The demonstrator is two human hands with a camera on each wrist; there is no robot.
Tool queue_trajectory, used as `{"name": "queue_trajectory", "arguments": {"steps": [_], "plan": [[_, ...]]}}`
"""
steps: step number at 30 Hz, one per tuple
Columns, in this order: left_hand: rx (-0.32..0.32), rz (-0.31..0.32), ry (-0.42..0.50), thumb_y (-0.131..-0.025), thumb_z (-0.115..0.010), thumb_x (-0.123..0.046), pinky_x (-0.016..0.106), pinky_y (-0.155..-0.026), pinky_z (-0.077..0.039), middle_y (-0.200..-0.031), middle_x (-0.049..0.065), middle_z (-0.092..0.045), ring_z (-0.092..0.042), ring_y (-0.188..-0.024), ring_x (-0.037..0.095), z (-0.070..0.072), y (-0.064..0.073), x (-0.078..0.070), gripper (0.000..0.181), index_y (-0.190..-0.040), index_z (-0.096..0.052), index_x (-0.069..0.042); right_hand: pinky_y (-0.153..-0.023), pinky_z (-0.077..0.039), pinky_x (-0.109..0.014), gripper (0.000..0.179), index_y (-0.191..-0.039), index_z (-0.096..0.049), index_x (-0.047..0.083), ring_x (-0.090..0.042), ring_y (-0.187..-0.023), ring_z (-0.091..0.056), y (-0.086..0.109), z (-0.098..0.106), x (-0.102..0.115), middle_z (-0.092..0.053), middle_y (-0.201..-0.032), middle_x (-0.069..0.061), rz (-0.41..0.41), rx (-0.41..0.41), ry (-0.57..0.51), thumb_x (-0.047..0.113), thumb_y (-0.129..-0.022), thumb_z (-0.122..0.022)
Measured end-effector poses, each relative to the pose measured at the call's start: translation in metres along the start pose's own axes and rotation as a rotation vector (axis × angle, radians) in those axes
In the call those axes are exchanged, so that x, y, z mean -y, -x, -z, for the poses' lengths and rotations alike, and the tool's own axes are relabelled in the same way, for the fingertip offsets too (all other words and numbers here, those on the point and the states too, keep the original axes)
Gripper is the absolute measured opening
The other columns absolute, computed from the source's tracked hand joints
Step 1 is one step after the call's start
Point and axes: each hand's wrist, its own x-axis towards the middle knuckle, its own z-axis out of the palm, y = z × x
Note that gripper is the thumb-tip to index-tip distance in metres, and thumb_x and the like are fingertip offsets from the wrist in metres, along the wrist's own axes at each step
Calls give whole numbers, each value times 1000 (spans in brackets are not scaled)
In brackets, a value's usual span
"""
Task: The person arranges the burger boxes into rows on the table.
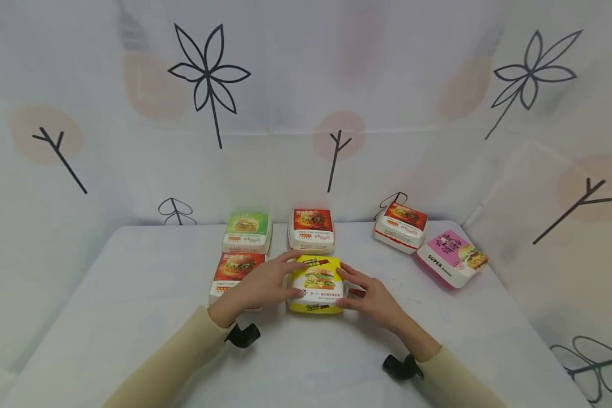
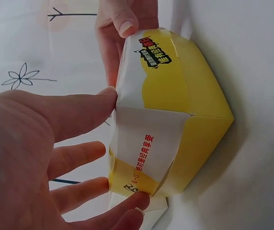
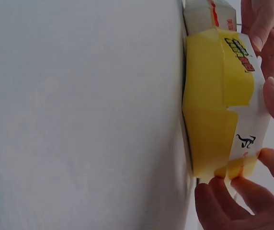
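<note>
Only head view shows pink box (image 1: 450, 258); left grip (image 1: 266, 282) and right grip (image 1: 379, 302), half-closed, hold yellow box (image 1: 318, 280).

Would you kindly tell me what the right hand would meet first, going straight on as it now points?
The right hand would most likely meet the yellow-and-white burger box first; its fingers appear to be against the box's right side.

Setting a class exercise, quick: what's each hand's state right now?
Left hand: holding the left side of the yellow burger box.
Right hand: holding the same box's right side.
</note>
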Motion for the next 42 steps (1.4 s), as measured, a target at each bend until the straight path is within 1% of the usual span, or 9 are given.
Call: {"name": "queue_trajectory", "arguments": {"steps": [5, 11, 16, 19, 22, 27, 30, 35, 42], "plan": [[-17, 2, -22, -88, -74, -42, 48, -105, -43, -159, 1, -34, -45, -136, 25, -1, -2, -2, 61, -143, -57, -22, -104, -45, -44, 74, -149, -47, 12, -32, -146, -30, -3, 8, 0, -32, -160, -6, 2, 35, -5, 32, -85, -80], [-37, 7, -42, -85, -76, -48, 49, -107, -41, -156, -1, -38, -41, -138, 25, -7, -6, -5, 65, -142, -57, -22, -105, -44, -46, 72, -150, -47, 13, -32, -145, -32, -3, 19, -4, -31, -161, -6, 23, 69, -21, 30, -87, -78], [-40, 26, -90, -85, -75, -48, 48, -107, -41, -158, -1, -36, -39, -140, 25, -10, -3, -8, 68, -144, -55, -21, -106, -42, -47, 72, -151, -45, 14, -34, -144, -33, -1, 19, -6, -29, -162, -5, 21, 90, -43, 30, -88, -77], [-50, 7, -109, -87, -75, -46, 47, -110, -38, -159, 0, -36, -36, -142, 25, -11, 0, -10, 68, -145, -55, -19, -106, -42, -47, 73, -151, -45, 14, -33, -144, -33, -1, 18, -5, -30, -162, -4, 17, 90, -47, 31, -88, -77], [-47, -44, -85, -89, -75, -40, 46, -114, -33, -158, 0, -37, -30, -146, 24, -11, 2, -10, 63, -144, -56, -16, -106, -42, -48, 72, -150, -46, 14, -33, -145, -32, -3, 17, -3, -30, -161, -5, 30, 92, -37, 31, -87, -77], [12, -110, -37, -93, -71, -34, 45, -115, -32, -157, -4, -38, -22, -150, 21, -12, 3, -10, 58, -146, -53, -18, -106, -42, -49, 72, -150, -46, 13, -33, -145, -30, -4, 16, -2, -29, -161, -6, 35, 103, -18, 30, -88, -77], [19, -117, -13, -93, -70, -36, 46, -115, -31, -156, -6, -40, -21, -150, 20, -13, 4, -10, 60, -148, -51, -20, -107, -42, -48, 72, -151, -45, 14, -32, -146, -30, -3, 16, -3, -29, -162, -5, 26, 105, -26, 30, -88, -77], [0, -131, 20, -93, -71, -35, 49, -115, -31, -155, -2, -43, -23, -149, 23, -14, 2, -12, 60, -147, -52, -17, -107, -42, -47, 72, -151, -46, 16, -31, -146, -30, -3, 15, -4, -30, -161, -2, 12, 101, -54, 30, -87, -77], [-2, -120, 30, -92, -73, -33, 48, -115, -31, -156, -2, -41, -21, -150, 23, -16, 1, -13, 59, -145, -54, -16, -107, -42, -48, 71, -151, -46, 14, -34, -145, -31, -2, 15, -6, -30, -162, -5, 46, 95, -50, 29, -88, -77]]}}
